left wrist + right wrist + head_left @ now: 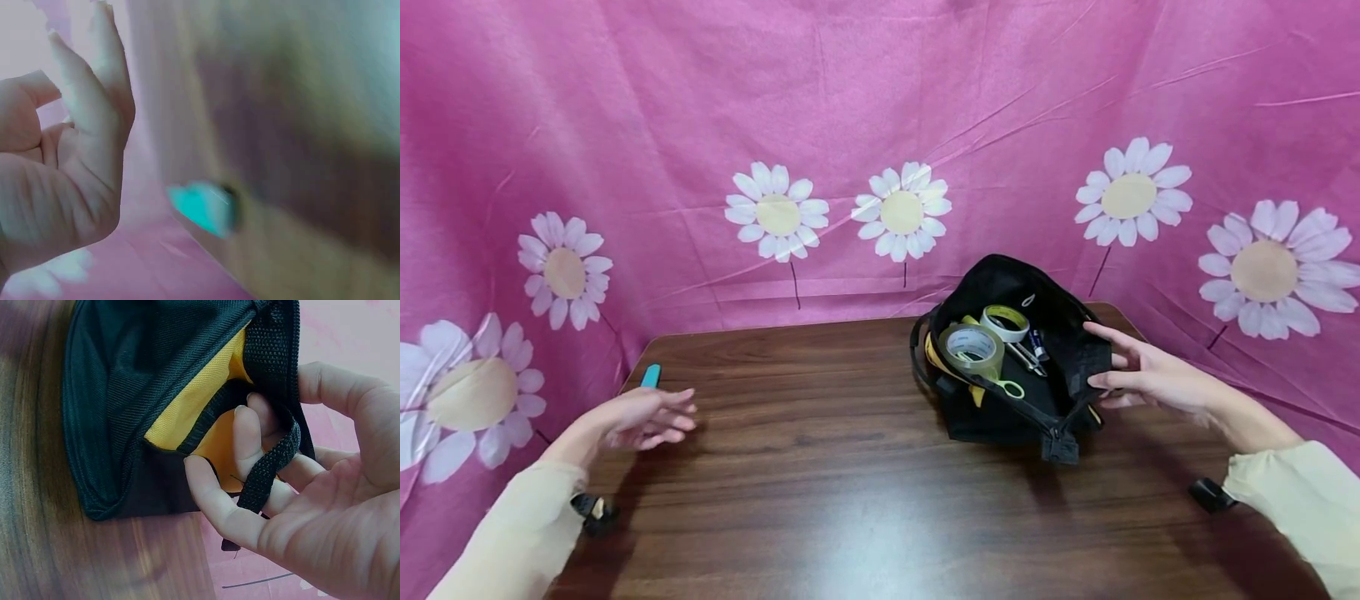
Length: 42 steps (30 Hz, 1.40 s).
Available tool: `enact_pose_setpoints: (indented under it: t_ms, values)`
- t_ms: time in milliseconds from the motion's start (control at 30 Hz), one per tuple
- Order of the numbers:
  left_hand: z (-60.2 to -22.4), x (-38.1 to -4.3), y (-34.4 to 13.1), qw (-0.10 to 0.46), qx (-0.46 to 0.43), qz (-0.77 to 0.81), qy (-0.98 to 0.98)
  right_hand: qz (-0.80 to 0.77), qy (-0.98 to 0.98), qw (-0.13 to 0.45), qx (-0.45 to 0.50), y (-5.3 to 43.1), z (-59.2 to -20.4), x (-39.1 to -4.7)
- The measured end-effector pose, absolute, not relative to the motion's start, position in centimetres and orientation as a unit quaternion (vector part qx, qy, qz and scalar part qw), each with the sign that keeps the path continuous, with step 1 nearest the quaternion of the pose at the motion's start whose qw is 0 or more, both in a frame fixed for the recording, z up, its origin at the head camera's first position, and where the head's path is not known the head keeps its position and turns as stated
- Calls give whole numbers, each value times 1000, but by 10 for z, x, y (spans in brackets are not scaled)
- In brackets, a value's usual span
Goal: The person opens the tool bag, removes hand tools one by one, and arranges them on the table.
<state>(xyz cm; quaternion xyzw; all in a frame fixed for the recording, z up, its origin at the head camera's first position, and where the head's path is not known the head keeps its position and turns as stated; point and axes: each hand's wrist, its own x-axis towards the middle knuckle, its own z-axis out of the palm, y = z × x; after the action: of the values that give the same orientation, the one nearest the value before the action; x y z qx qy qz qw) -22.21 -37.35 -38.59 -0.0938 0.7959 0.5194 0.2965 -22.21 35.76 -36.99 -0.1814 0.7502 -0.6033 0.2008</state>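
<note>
A black zip-top bag (992,421) stands at the right of the table in the head view, its mouth open. My right hand (1157,379) grips its right side at the rim. In the right wrist view, the fingers curl around the bag's edge by a black webbing strap (269,472) and yellow lining (194,397). Inside lie a clear tape roll (994,362), a white tape roll (1011,334), a blue pen-like item (1037,343) and a green loop handle (1021,392). My left hand (651,419) hovers at the left with relaxed fingers, holding nothing, near a small teal object (651,375).
The brown wooden table (790,467) has its back edge against a pink curtain (850,100) printed with daisies. The teal object lies near the table's left edge. Each wrist carries a small black camera.
</note>
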Motion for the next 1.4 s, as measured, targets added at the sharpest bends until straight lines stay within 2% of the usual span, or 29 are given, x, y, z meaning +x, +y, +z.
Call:
enact_pose_setpoints:
  t_ms: [367, 633, 900, 1200, 1400]
  values:
    - [-304, -273, -235, 304, 35, 487, 818, -601, 754, 192, -181, 355, -366, -221]
    - [-255, -295, -126, 269, 161, 532, 787, -624, 735, 197, -178, 354, -377, -216]
    - [-244, -312, -28, 310, 222, 559, 736, -622, 740, 190, -168, 351, -383, -212]
    - [-239, -335, 53, 338, 195, 555, 735, -632, 724, 202, -191, 354, -385, -210]
    - [-250, -352, 85, 361, 166, 546, 738, -625, 730, 203, -189, 351, -382, -212]
